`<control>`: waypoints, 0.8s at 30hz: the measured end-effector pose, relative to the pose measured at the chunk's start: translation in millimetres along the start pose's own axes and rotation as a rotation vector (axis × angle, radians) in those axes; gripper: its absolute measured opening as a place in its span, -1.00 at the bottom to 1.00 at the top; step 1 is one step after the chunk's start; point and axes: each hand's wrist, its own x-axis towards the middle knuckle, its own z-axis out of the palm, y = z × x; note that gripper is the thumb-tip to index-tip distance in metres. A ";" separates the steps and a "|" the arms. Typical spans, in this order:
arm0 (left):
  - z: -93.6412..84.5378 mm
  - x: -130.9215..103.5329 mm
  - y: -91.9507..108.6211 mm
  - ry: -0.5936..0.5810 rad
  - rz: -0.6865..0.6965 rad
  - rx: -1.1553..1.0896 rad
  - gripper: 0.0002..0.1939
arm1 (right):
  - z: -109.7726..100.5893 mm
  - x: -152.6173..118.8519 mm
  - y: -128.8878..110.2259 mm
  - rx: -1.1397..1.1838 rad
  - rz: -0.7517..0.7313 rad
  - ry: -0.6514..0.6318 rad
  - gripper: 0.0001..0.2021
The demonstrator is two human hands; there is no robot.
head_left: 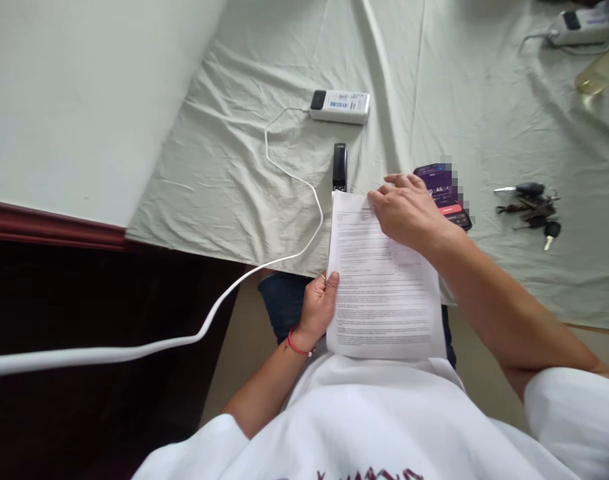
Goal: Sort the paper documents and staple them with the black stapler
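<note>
A stack of printed paper sheets [384,287] lies tilted over the table's near edge, partly above my lap. My left hand [320,303] grips its left edge, with the thumb on the top sheet. Up at the top right corner, my right hand [404,207] has its bent fingers on the upper edge of the sheets, and the hand hides that corner. A black stapler [339,167] sits on the cloth just beyond the top left corner of the sheets. Right beside my right hand is a phone [437,190] with its screen lit, showing a running timer.
A white power bank [340,107] lies farther back, its white cable [319,207] running across the cloth and off left. A bunch of keys [531,207] rests on the right. Another white device [584,27] and a bottle [601,70] are at the far right. Pale green cloth [234,153] covers the table.
</note>
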 end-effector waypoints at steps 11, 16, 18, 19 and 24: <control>3.6 -2.7 1.3 -0.013 0.042 0.053 -0.45 | -6.5 11.9 -7.2 0.071 -0.029 0.058 -0.63; 0.9 -1.4 5.0 -0.017 0.029 0.035 -0.38 | -6.0 16.5 -12.0 0.142 -0.017 -0.051 -0.61; -1.8 2.1 6.9 -0.037 0.029 0.005 -0.40 | -6.1 14.2 -11.8 0.172 -0.007 -0.062 -0.61; -3.2 4.2 8.2 -0.047 0.032 -0.015 -0.41 | -6.8 13.1 -11.7 0.197 -0.008 -0.068 -0.60; -6.8 15.7 21.1 -0.059 0.147 0.048 -0.49 | -12.0 11.1 -11.4 0.313 -0.044 -0.049 -0.59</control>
